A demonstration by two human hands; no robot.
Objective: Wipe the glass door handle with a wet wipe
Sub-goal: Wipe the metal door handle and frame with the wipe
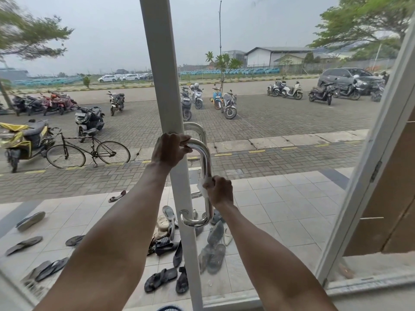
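Observation:
A polished steel D-shaped handle (204,160) is fixed to the white frame (161,63) of a glass door in the middle of the view. My left hand (169,149) grips the handle's upper bend, where it meets the frame. My right hand (219,190) is lower down, fingers curled round a white wet wipe (204,187) wrapped against the handle's vertical bar about halfway down. The bar's bottom curve (195,222) shows bare below my right hand. A second handle on the outer side shows through the glass behind the top bend.
Through the glass, several sandals and shoes (166,243) lie scattered on the grey tiled porch. Beyond are a bicycle (87,151), parked motorbikes and a paved lot. Another white door frame (368,158) slants at the right, with a brown panel beside it.

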